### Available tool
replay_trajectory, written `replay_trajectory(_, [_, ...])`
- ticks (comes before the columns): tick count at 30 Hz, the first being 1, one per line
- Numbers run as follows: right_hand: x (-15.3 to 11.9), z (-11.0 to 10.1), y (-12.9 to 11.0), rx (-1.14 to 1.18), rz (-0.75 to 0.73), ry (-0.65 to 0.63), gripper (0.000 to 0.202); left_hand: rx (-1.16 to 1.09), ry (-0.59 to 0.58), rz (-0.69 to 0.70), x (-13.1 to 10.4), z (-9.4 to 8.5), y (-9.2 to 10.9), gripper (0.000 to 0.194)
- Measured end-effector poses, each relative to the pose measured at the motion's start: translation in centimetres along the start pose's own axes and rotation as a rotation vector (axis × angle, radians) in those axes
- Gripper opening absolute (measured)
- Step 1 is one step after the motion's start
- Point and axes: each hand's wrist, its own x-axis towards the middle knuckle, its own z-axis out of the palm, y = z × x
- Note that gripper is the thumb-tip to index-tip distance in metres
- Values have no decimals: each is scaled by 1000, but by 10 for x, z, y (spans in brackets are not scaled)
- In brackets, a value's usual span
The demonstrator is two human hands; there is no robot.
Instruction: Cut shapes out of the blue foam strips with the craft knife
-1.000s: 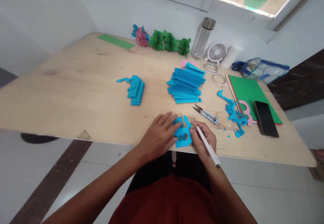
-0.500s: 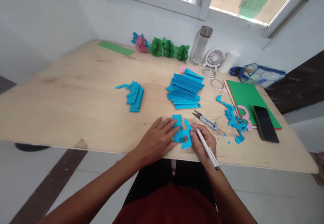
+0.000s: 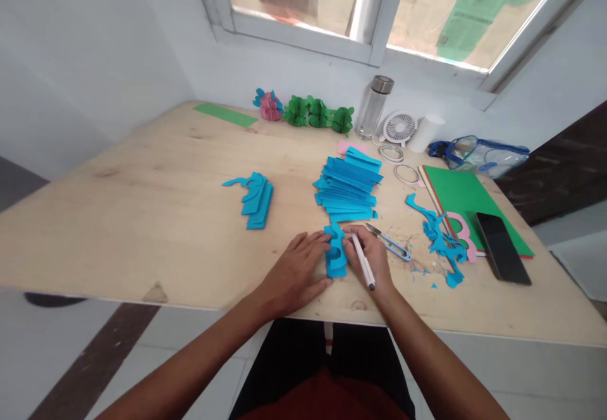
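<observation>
A folded blue paper rectangle (image 3: 336,272) lies near the table's front edge, with a curved blue cut-out (image 3: 338,243) on top of it. My left hand (image 3: 296,274) rests flat with spread fingers, its fingertips on the rectangle's left side. My right hand (image 3: 367,255) holds a white pen (image 3: 363,260), its dark end towards me, while the thumb and fingertips touch the cut-out's right edge. Small blue-handled snips (image 3: 396,247) lie just right of that hand. Behind is a fanned pile of folded blue paper (image 3: 348,186).
Cut blue pieces (image 3: 258,200) lie to the left. Blue scraps (image 3: 441,238), a pink template (image 3: 462,236), green sheets (image 3: 459,198) and a phone (image 3: 502,247) are at right. Along the back stand paper ornaments (image 3: 317,112), a bottle (image 3: 374,107) and a small fan (image 3: 399,129).
My right hand has moved left with the pen and the cut-out, which now lies over the rectangle instead of beside it. The view has tilted up slightly.
</observation>
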Motion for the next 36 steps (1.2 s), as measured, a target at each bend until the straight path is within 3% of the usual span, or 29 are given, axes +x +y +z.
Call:
replay_trajectory(5, [2,3,4,-83,-17,-41,25,-15,47,-35,1,0,1,44])
replay_trajectory(11, [8,-1,6,-211,-141,-95,22,2,27,-55,3,-2,2,47])
replay_trajectory(17, [9,2,8,-291,-179,-78,23,2,30,-68,5,-4,3,45])
replay_trajectory(36, [7,4,5,-314,-260,-116,23,3,15,-68,5,-3,3,44])
